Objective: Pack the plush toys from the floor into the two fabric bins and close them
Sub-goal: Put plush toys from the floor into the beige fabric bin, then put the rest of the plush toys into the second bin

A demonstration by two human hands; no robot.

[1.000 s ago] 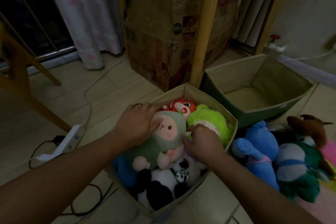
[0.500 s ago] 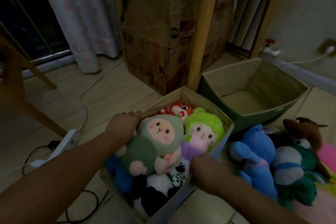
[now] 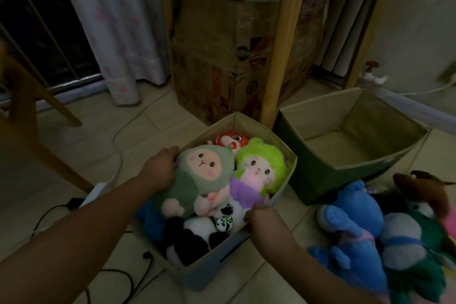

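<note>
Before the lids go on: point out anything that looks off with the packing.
The near bin is overstuffed: the green-hooded plush and the lime-haired doll bulge above its rim. The green bin is empty, and toys lie unpacked beside it.

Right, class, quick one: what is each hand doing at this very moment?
Left hand: fingers curled over the near bin's left rim, beside the green-hooded plush.
Right hand: gripping the same bin's right rim.

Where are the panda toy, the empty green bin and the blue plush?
panda toy [image 3: 195, 234], head view, white belly.
empty green bin [image 3: 318, 175], head view, front wall.
blue plush [image 3: 355, 215], head view, its head.
</note>
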